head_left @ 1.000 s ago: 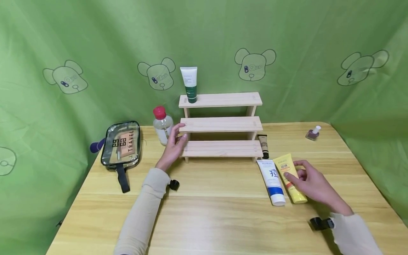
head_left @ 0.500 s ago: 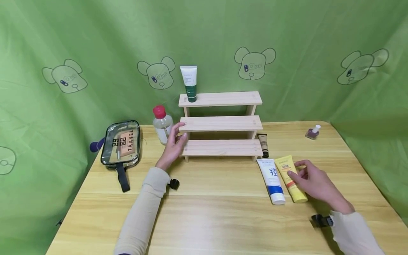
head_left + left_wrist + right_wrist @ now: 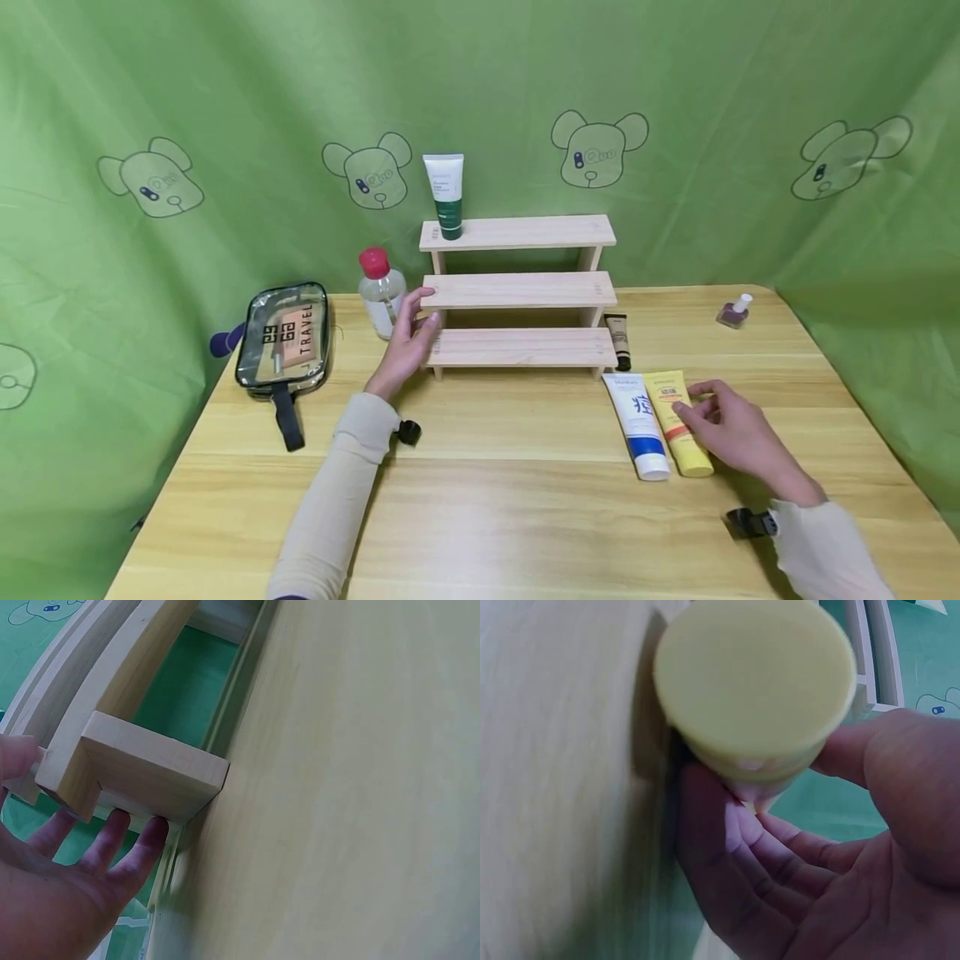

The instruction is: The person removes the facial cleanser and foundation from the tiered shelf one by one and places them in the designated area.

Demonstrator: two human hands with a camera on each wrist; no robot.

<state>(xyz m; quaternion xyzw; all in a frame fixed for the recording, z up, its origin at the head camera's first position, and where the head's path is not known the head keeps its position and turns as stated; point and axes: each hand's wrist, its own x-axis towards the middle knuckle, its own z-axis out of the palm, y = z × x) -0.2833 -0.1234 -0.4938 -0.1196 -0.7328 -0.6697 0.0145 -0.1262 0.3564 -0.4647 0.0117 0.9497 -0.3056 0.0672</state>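
Closing around the yellow tube (image 3: 678, 423), the right hand (image 3: 731, 435) curls thumb and fingers (image 3: 727, 840) onto it where it lies on the table (image 3: 487, 500), touching the white-and-blue tube (image 3: 637, 425). The left hand (image 3: 405, 342) rests flat-fingered against the wooden stepped shelf (image 3: 519, 292). A loose pinch could let the tube slip or nudge its neighbour aside.

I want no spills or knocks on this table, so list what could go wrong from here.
1. The right hand is closing on the yellow tube, which lies against the white and blue tube; lifting may drag or roll that neighbour.
2. The left hand rests on the wooden shelf; a nudge could topple the upright green tube or bump the red-capped bottle.
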